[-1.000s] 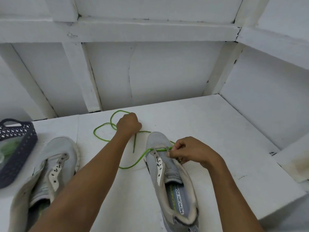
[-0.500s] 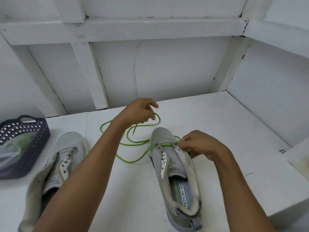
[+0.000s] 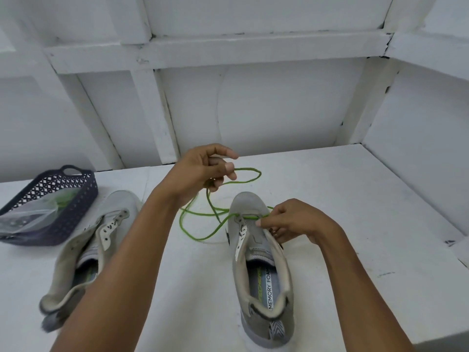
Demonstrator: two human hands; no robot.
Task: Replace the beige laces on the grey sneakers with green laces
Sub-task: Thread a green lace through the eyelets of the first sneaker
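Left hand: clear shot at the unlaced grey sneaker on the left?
Likely yes: nothing lies between left hand and grey sneaker, but it grips the thin green lace and must drop it first.

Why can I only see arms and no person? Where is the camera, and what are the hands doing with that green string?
There is no machine here, just a person's two bare hands. The picture comes from a camera worn on the person's head, looking down, so only the arms show. On the white painted table stand two shoes. The grey fabric sneaker on the right has a thin green lace across its front holes. The right hand pinches that lace by the holes, and the left hand has a loop of it in its grip. The other grey sneaker shows no lace. Beside it is a dark blue plastic basket with a clear plastic bag inside.
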